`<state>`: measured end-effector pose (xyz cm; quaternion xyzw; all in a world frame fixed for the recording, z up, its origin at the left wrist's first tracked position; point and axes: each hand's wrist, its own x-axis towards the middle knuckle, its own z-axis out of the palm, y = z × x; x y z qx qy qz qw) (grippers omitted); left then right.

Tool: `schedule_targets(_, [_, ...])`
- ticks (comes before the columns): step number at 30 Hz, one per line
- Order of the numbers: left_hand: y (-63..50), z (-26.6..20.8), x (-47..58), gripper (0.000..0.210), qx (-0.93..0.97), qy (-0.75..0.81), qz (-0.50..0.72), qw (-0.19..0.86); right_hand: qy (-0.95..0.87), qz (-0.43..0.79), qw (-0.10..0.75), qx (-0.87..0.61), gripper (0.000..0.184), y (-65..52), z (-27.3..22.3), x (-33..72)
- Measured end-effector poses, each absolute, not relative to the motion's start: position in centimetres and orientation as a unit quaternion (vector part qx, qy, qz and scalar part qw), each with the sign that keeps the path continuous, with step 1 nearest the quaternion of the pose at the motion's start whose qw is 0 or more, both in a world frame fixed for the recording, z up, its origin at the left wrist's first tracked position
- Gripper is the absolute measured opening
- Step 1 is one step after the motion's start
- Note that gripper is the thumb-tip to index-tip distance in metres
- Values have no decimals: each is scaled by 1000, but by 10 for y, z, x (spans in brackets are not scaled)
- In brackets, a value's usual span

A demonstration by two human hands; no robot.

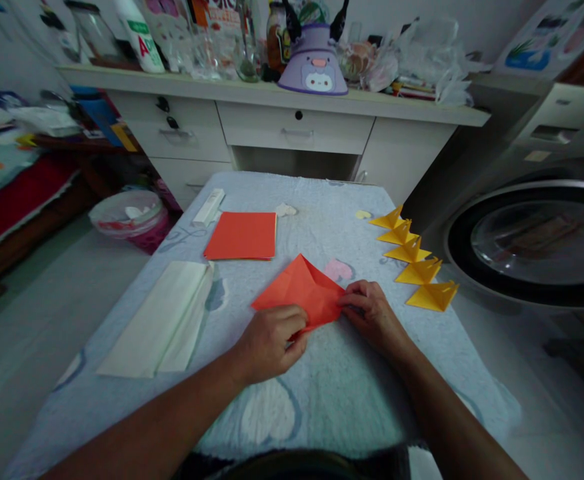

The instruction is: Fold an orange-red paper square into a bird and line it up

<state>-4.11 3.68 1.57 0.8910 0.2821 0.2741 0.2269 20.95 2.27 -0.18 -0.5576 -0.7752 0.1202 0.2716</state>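
Observation:
A sheet of orange-red origami paper (pixel 299 288), creased and partly folded, lies on the cloth-covered table between my hands. My left hand (pixel 275 340) pinches its near edge between thumb and fingers. At the paper's right corner, the fingers of my right hand (pixel 369 310) are closed on it. Beyond my left hand sits a stack of orange-red paper squares (pixel 242 235). Several folded yellow paper figures (pixel 419 271) stand in a row along the table's right side.
White folded tissue (pixel 155 320) lies at the left, with a small white box (pixel 209 207) farther back. Behind the table is a cabinet (pixel 292 127) crowded with jars and bags. A washing machine (pixel 537 233) stands right, a pink waste bin (pixel 132 217) left.

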Motion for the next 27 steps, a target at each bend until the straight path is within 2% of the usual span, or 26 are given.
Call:
schedule_targets(7, [38, 17, -43, 10, 839, 355, 293, 289, -781, 129, 269, -549, 13, 20, -2, 209])
schedule_targets(10, [38, 15, -43, 6, 848, 338, 280, 297, -782, 132, 270, -546, 13, 20, -2, 209])
schedule_targets(13, [38, 14, -43, 16, 854, 320, 280, 300, -784, 133, 274, -541, 16, 20, -3, 210])
schedule_targets(16, [39, 14, -43, 14, 851, 312, 293, 306, -790, 140, 281, -526, 21, 20, -4, 211])
schedule_targets(23, [39, 18, -43, 19, 848, 335, 282, 300, -786, 178, 271, -527, 8, 19, -1, 212])
schedule_targets(27, [40, 18, -43, 19, 840, 362, 266, 304, -787, 195, 260, -523, 10, 19, 5, 212])
